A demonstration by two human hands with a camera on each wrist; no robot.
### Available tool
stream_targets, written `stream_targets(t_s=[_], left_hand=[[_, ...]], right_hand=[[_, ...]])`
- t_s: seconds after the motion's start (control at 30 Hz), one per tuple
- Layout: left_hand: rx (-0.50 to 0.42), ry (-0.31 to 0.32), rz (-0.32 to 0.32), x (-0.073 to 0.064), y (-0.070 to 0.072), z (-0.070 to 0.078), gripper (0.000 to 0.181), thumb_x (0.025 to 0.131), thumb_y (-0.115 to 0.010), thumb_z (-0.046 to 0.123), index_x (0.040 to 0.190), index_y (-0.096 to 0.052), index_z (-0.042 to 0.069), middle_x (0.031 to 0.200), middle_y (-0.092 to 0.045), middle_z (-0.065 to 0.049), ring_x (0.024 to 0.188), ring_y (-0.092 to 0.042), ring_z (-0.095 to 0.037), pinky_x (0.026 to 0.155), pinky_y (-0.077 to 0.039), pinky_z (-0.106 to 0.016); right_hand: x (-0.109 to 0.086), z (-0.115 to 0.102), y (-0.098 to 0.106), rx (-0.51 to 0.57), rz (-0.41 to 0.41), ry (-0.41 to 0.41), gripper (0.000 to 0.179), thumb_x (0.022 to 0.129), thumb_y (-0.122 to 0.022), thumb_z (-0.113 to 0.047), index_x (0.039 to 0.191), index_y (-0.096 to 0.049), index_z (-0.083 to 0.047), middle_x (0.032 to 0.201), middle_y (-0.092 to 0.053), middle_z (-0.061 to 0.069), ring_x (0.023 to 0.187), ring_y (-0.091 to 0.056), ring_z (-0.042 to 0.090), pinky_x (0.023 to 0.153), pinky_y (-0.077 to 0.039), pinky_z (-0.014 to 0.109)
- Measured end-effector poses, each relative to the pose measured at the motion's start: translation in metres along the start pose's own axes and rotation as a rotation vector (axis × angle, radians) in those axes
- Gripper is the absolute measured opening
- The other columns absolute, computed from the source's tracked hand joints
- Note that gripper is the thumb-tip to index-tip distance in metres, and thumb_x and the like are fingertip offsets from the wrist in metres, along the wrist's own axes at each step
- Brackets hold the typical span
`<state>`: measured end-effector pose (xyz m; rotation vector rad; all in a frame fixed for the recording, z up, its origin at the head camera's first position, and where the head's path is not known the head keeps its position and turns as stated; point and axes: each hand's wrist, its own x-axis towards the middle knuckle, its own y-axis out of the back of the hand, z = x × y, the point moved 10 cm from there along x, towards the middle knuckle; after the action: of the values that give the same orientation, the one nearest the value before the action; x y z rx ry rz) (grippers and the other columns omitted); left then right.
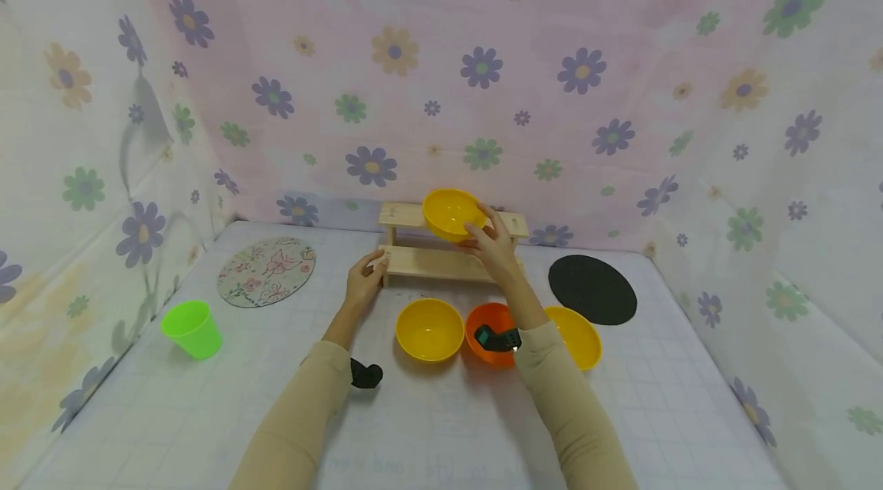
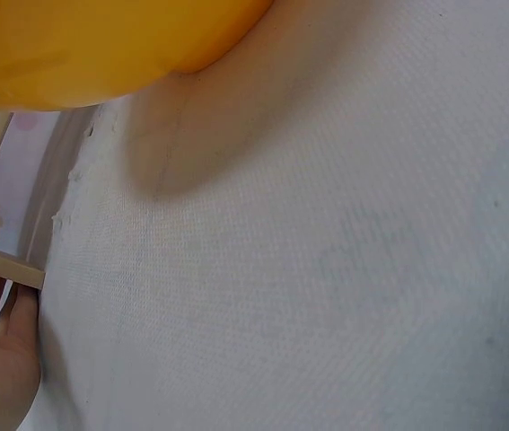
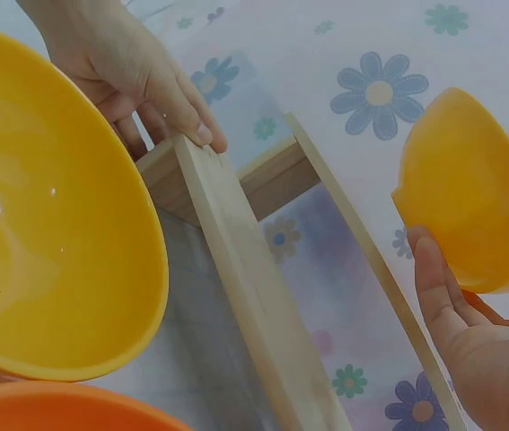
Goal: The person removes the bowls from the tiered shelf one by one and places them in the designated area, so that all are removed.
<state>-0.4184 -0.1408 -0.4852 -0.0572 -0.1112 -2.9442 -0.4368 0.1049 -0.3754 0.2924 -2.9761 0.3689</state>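
Observation:
My right hand point(image 1: 495, 251) pinches a yellow bowl point(image 1: 450, 212) by its right side, thumb on one face and fingers on the other. In the head view that bowl overlaps the upper board of a two-step wooden rack point(image 1: 436, 264). The right wrist view shows the held bowl point(image 3: 469, 193) tilted, a gap between it and the upper board. My left hand point(image 1: 363, 283) grips the left end of the rack's lower board, fingers bent over its edge. Nearer to me stand a second yellow bowl point(image 1: 430, 330), an orange bowl point(image 1: 483, 321) and a third yellow bowl point(image 1: 578, 340), partly behind my right forearm.
A green cup point(image 1: 193, 329) leans at the left of the table. Behind it lies a round flower-patterned mat point(image 1: 267, 272); a black round mat point(image 1: 593, 289) lies right of the rack. Flowered cloth point(image 1: 441, 91) hangs close behind the rack and along both sides.

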Motion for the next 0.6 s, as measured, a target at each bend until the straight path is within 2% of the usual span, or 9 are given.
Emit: stream_targets(t_s=[0.1, 0.23, 0.43, 0.6], left_hand=[[-0.003, -0.003, -0.006, 0.000, -0.001, 0.000, 0.038, 0.095, -0.056, 0.018, 0.131, -0.054, 0.005, 0.105, -0.062, -0.021, 0.072, -0.049, -0.006, 0.057, -0.041, -0.015], [-0.011, -0.008, -0.023, 0.000, -0.003, 0.000, 0.038, 0.096, -0.054, 0.017, 0.132, -0.053, 0.004, 0.108, -0.062, -0.025, 0.075, -0.051, -0.009, 0.061, -0.042, -0.016], [-0.005, -0.007, -0.023, -0.002, -0.002, 0.002, 0.040, 0.096, -0.055, 0.019, 0.132, -0.052, 0.004, 0.117, -0.058, -0.026, 0.082, -0.053, -0.011, 0.064, -0.043, -0.016], [-0.031, 0.007, -0.045, -0.005, -0.002, 0.007, 0.040, 0.096, -0.055, 0.017, 0.133, -0.051, 0.003, 0.113, -0.059, -0.027, 0.081, -0.052, -0.014, 0.062, -0.043, -0.016]], right_hand=[[-0.006, -0.002, 0.003, -0.007, 0.006, -0.008, 0.056, 0.095, -0.055, -0.010, 0.146, -0.031, -0.016, 0.123, -0.048, 0.022, 0.076, -0.066, 0.019, 0.084, -0.052, 0.041], [-0.013, -0.003, 0.007, -0.031, 0.012, -0.007, 0.056, 0.095, -0.054, -0.010, 0.146, -0.032, -0.018, 0.126, -0.048, 0.024, 0.078, -0.066, 0.020, 0.081, -0.053, 0.038], [-0.021, -0.002, 0.010, -0.080, -0.027, 0.019, 0.056, 0.095, -0.052, -0.006, 0.146, -0.029, -0.012, 0.131, -0.043, 0.028, 0.075, -0.066, 0.019, 0.075, -0.055, 0.035], [-0.029, -0.001, 0.011, -0.094, -0.047, 0.034, 0.056, 0.095, -0.052, -0.005, 0.146, -0.029, -0.009, 0.130, -0.044, 0.031, 0.074, -0.067, 0.020, 0.074, -0.055, 0.036]])
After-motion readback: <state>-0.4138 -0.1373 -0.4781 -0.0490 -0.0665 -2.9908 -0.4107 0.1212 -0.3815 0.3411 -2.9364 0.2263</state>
